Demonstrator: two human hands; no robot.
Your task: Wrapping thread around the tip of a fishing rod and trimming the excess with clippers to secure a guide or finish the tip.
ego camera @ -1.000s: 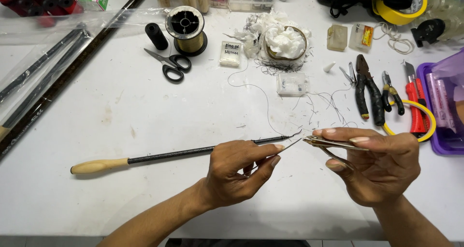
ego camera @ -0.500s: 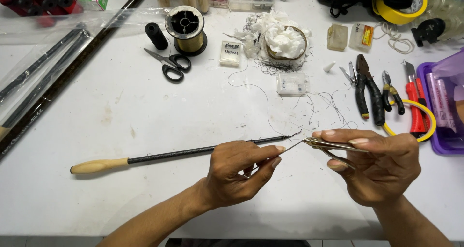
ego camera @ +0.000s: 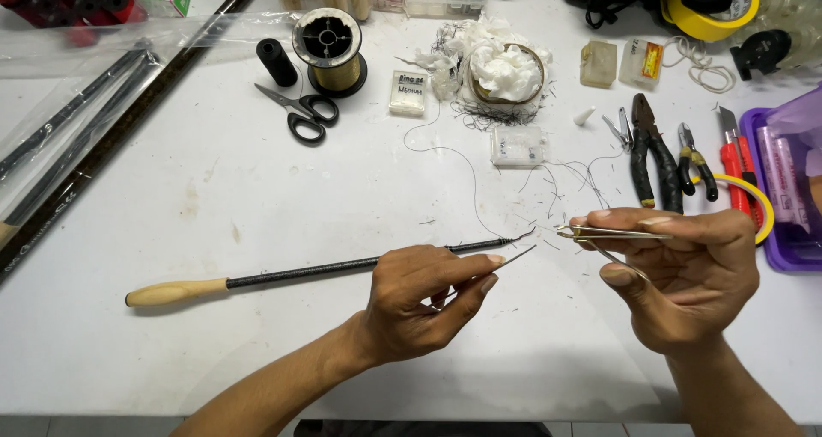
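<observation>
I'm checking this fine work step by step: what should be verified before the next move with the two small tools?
1. Left hand grips the thin pointed tool between thumb and fingers: ok.
2. Right hand pinches the tweezers, tips pointing left: ok.
3. Tool point and tweezer tips sit close, with a small gap: ok.
4. Anything held in the tweezer tips: cannot tell, too small.
5. Thin rod with pale wooden handle lies flat on the white table, behind the left hand: ok.
6. Loose dark thread trails across the table to the rod tip, and clippings lie near the work spot: not ok.
</observation>
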